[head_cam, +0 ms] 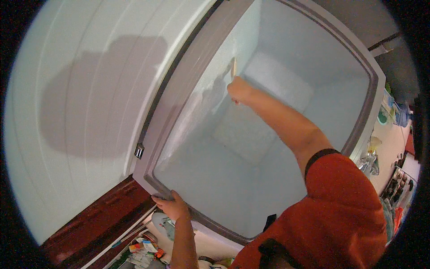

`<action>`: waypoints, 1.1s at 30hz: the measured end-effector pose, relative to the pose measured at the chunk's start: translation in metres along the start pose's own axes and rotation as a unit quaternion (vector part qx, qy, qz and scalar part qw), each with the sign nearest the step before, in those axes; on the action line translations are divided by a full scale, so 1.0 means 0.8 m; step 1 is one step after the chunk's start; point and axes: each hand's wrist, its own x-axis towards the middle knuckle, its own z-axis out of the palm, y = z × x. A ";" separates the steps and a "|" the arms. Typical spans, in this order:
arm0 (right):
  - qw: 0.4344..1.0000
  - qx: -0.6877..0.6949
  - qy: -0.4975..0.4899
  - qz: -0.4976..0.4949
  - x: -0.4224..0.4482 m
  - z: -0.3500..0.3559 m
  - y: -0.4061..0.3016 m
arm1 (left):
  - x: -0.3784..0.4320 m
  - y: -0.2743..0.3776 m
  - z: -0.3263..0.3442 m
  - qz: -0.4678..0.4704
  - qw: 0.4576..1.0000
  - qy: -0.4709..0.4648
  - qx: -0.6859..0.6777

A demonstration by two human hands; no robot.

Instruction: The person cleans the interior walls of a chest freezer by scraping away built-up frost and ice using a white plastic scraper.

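A large chest freezer stands before me with its white lid (94, 87) raised at the left. My right hand (239, 90) reaches deep inside, closed around a pale, flat tool (233, 67), perhaps a scraper, whose end is against or very near the inner wall (247, 37). Whitish frost (188, 121) covers part of that wall. My left hand (174, 205) rests on the freezer's rim (215, 222) at the near left corner, fingers apart over the grey edge. A raised step (278, 77) shows on the freezer's inside bottom.
A metal hinge or latch part (139, 150) sits at the lid's edge. Dark red boards (100, 215) lie below the lid. Packets and mixed goods (144, 250) are at the lower left. Plastic bags (369, 163) and a tray of small items (398, 183) stand at the right.
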 end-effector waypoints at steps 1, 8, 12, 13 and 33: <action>0.998 -0.047 -0.017 -0.026 0.001 0.007 -0.003 | -0.001 0.002 0.000 0.001 1.000 0.009 0.008; 0.998 -0.013 0.055 0.020 0.012 -0.054 0.034 | -0.007 0.011 -0.007 -0.005 1.000 0.000 0.005; 0.987 0.131 0.061 0.077 0.021 -0.078 0.066 | -0.003 -0.005 0.000 0.004 1.000 0.003 0.015; 0.967 0.215 0.077 0.111 -0.009 -0.068 0.008 | -0.002 -0.011 0.000 0.004 1.000 0.016 0.023; 0.997 0.027 0.037 0.061 0.025 -0.052 0.059 | -0.007 0.016 -0.004 -0.005 1.000 0.016 -0.003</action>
